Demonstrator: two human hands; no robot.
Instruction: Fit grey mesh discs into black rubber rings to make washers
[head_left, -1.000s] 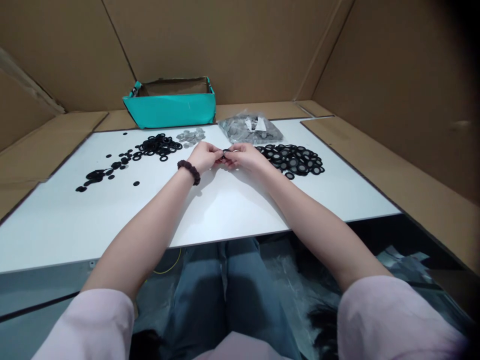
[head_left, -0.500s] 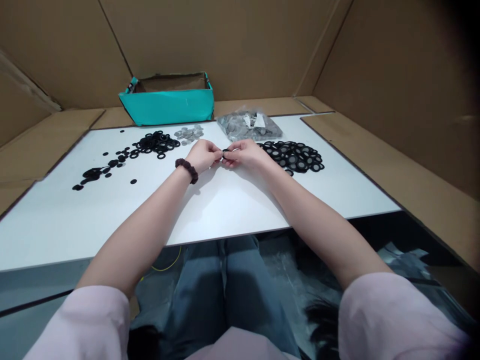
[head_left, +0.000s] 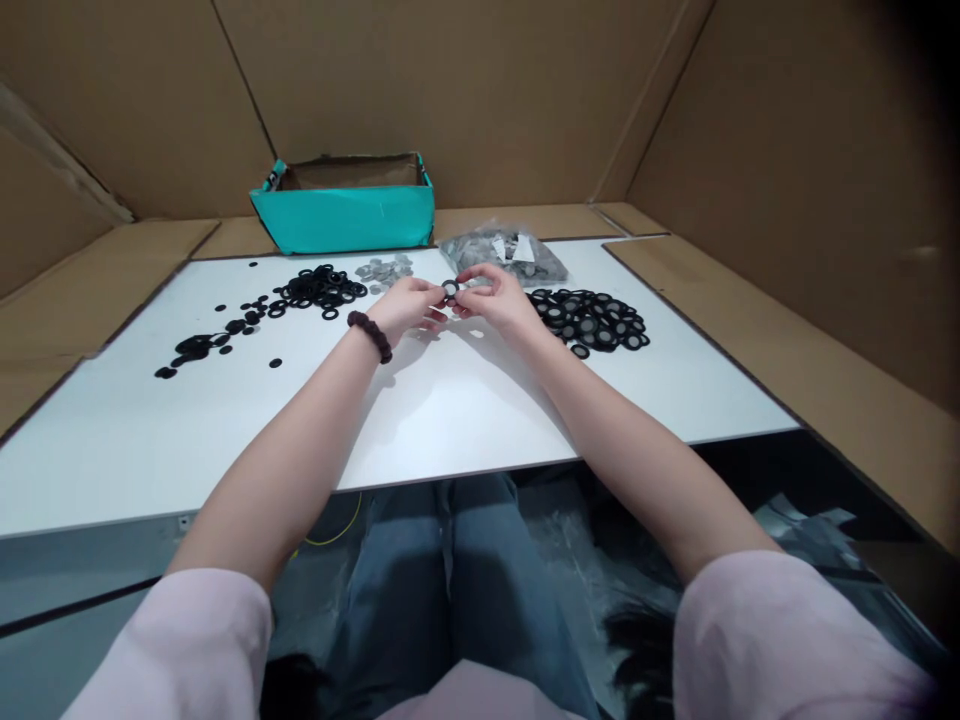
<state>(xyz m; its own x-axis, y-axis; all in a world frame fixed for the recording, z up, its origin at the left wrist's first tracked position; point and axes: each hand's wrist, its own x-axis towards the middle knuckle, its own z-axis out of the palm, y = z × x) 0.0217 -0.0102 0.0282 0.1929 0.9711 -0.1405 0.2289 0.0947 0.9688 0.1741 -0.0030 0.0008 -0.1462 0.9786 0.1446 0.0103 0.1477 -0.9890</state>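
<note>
Between my fingertips is a small black ring with a grey disc in its centre [head_left: 450, 288], its face turned toward me. My left hand [head_left: 411, 305] pinches its left edge; my right hand [head_left: 496, 300] grips the right edge. Both hands are just above the white tabletop [head_left: 450, 410]. By my right hand lies a heap of black rings with grey centres [head_left: 592, 318]. Left of my left hand are a pile of open black rings [head_left: 319, 288] and a cluster of pale, clear-looking discs [head_left: 384, 270].
Small solid black discs [head_left: 196, 346] trail across the left of the table. A clear plastic bag of grey discs [head_left: 502, 250] lies behind my hands. Further back stands a turquoise box [head_left: 356, 220]. Cardboard walls [head_left: 510, 100] enclose the table at the back and sides.
The ring between my fingers has turned from nearly edge-on to face me, showing its grey centre. My hands have risen slightly, and the view has shifted a little.
</note>
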